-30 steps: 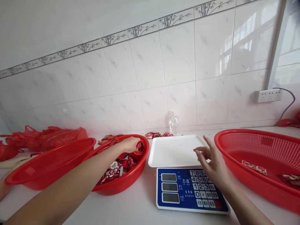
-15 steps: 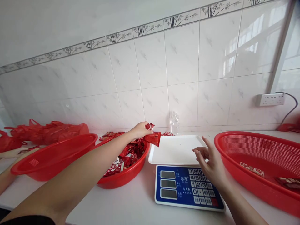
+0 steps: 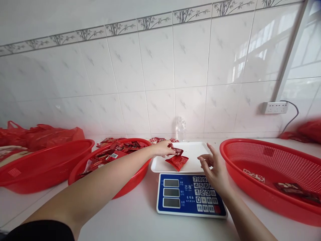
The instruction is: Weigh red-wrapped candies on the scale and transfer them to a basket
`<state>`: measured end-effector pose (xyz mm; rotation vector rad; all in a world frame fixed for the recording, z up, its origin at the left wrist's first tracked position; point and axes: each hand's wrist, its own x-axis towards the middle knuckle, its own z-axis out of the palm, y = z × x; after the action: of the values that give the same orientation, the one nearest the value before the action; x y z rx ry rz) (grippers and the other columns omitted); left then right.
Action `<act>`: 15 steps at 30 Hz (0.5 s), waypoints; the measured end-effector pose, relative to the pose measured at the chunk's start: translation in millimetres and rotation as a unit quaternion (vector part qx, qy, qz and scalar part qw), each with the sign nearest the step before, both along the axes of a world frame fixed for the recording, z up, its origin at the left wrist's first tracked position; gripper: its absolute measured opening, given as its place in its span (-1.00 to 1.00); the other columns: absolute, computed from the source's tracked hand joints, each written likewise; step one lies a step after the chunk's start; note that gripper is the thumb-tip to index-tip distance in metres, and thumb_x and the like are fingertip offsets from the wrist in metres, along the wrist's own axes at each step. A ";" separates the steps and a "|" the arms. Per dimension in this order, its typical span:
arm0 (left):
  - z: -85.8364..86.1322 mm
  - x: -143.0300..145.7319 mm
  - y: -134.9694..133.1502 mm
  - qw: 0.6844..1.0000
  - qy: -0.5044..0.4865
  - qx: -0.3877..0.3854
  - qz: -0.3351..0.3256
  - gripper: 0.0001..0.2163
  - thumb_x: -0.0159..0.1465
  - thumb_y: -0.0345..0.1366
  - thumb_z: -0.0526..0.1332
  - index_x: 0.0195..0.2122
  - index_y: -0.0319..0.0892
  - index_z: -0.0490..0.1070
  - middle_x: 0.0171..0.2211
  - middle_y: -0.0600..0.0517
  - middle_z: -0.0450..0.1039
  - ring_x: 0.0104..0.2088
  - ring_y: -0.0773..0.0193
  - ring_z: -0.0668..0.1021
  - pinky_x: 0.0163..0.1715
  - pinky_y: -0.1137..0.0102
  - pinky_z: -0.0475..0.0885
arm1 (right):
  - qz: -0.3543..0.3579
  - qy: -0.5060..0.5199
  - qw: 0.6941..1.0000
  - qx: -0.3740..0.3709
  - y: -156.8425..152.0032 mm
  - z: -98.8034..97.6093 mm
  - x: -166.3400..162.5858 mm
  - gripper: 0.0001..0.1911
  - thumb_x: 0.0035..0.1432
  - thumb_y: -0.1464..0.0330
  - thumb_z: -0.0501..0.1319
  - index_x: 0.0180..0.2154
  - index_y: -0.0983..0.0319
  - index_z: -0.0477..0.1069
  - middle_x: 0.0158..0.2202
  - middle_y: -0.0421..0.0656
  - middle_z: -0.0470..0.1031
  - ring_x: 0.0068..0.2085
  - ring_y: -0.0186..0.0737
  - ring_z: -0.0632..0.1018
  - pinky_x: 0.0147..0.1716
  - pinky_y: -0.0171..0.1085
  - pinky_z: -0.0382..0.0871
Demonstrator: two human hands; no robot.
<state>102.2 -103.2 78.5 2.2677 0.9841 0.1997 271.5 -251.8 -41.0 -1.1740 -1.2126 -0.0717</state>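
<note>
Over the white weighing tray [image 3: 197, 155] of the scale, my left hand [image 3: 163, 149] is closed, its fingertips on a small dark red snack packet [image 3: 178, 151]. A brighter red packet [image 3: 177, 163] lies on the tray just below it. My right hand [image 3: 213, 169] hovers at the tray's right front corner, above the keypad side of the blue scale panel [image 3: 187, 194]. Its index finger is raised, the other fingers are loosely bent, and nothing shows in it. Left of the scale, a red basket [image 3: 140, 177] holds many red packets, partly hidden by my left forearm.
At the right stands a red basket [image 3: 250, 187] with a few packets inside. Another red basket [image 3: 47, 160] and red plastic bags [image 3: 55, 135] are on the left. A clear bottle [image 3: 181, 129] stands behind the tray, by the tiled wall with a socket strip [image 3: 276, 107].
My left hand has moved from above the packet basket to the tray, and a red packet now rests there. My right hand keeps its pose. The view has shifted slightly.
</note>
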 end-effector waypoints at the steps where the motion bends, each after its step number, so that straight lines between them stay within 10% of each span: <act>1: -2.3 -1.9 0.0 1.000 0.006 0.009 0.003 -0.62 0.02 -0.14 0.32 -0.17 -0.16 0.33 -0.19 -0.07 0.53 -0.17 0.10 0.56 -0.35 0.39 0.41 | 0.003 0.002 1.000 0.001 0.3 -0.3 -0.1 -0.40 0.27 0.25 0.10 0.27 0.21 0.00 -0.32 -0.15 0.52 -0.44 -0.29 0.48 -0.44 -0.28 0.39; 6: -17.7 -8.2 -1.8 0.999 0.015 0.032 -0.009 -0.27 0.05 0.01 0.32 0.19 -0.16 0.13 0.11 -0.16 0.38 0.06 0.05 0.46 -0.04 0.30 0.37 | 0.007 -0.001 1.000 0.001 2.1 -3.4 0.9 -0.41 0.27 0.26 0.10 0.27 0.19 0.00 -0.32 -0.15 0.52 -0.45 -0.30 0.48 -0.45 -0.28 0.38; 15: -40.5 4.5 -25.1 0.968 0.048 0.192 -0.157 -0.19 0.05 0.19 0.25 0.28 -0.04 0.13 0.35 -0.12 -0.05 0.34 -0.12 -0.01 0.26 0.02 -0.01 | 0.017 -0.009 1.000 -0.001 2.4 -4.0 1.0 -0.42 0.29 0.27 0.09 0.28 0.17 -0.01 -0.32 -0.15 0.51 -0.47 -0.31 0.45 -0.49 -0.30 0.34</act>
<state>106.7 -128.3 38.0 2.7743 0.6593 0.1544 272.5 -249.3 -45.0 -1.1558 -1.2488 -0.0551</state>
